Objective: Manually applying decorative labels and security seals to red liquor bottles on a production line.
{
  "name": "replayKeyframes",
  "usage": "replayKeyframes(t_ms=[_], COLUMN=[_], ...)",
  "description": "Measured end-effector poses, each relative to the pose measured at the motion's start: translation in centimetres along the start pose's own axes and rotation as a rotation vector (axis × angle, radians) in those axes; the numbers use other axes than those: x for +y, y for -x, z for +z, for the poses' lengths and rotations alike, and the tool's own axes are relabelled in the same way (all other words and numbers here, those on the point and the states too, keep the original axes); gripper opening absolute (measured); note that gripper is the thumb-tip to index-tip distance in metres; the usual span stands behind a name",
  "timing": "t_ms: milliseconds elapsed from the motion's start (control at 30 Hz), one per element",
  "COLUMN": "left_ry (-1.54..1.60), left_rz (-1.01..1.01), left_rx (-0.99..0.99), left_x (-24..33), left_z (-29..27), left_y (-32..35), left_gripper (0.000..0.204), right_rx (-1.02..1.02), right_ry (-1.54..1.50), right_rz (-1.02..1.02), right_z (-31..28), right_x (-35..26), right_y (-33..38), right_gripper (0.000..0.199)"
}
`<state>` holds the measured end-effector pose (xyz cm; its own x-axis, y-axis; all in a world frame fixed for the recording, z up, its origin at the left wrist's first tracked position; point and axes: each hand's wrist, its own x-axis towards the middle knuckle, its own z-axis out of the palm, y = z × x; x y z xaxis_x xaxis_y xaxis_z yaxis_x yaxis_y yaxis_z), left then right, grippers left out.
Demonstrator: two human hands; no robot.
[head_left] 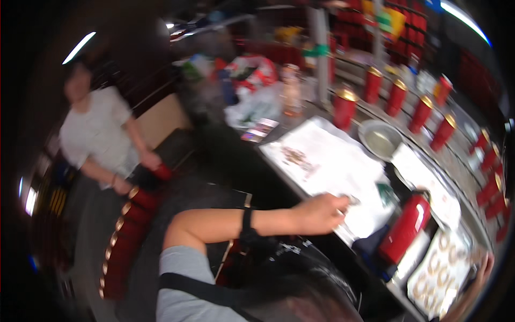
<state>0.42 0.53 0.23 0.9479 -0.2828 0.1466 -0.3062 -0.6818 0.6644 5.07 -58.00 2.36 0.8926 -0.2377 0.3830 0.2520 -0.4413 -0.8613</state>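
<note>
My left hand (319, 214) is closed, its fingertips pressed around something small and greyish that I cannot make out. It hovers at the near edge of a white sheet (343, 161) on the workbench, where small brown bits (296, 157) lie scattered. To its right, a red cylinder (405, 228) leans over a dark blue cloth (370, 252). My right hand (485, 268) shows at the far right rim, beside a white tray (416, 287) of ring-shaped pieces (444, 268). Blur and the picture's edge hide how its fingers are set.
Several red cylinders with gold tops (397, 99) stand along the bench's back, near a metal bowl (381, 138), a clear bottle (291, 91) and plastic bags (252, 107). At left, a person in white (99, 134) handles a row of similar red cylinders (129, 241).
</note>
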Motion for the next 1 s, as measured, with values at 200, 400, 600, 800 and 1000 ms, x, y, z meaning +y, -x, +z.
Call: replayKeyframes(t_ms=[200, 400, 600, 800, 1000], left_ry=[0.079, 0.261, 0.304, 0.277, 0.257], left_rz=[0.022, -0.12, -0.238, -0.284, -0.278], left_rx=[0.044, -0.002, 0.002, 0.014, 0.011], left_x=[0.8, 1.5, 1.1, 0.9, 1.1], left_z=[0.9, 3.2, 4.6, 5.1, 5.5], left_y=[-2.4, -4.6, -5.8, -6.5, -7.2], left_gripper=[0.035, 0.047, 0.047, 0.047, 0.047], right_rx=[0.234, 0.405, 0.587, 0.421, 0.218], right_ry=[0.047, 0.207, 0.016, 1.04, 1.038], right_rz=[-0.037, 0.094, 0.346, 0.779, 0.834], right_z=[-7.2, -14.1, -19.4, -22.0, -21.1], right_x=[9.8, 16.9, 28.2, 34.0, 35.5], right_y=[-1.0, -0.9, 1.4, 1.7, 1.6], right_gripper=[0.019, 0.012, 0.012, 0.035, 0.038])
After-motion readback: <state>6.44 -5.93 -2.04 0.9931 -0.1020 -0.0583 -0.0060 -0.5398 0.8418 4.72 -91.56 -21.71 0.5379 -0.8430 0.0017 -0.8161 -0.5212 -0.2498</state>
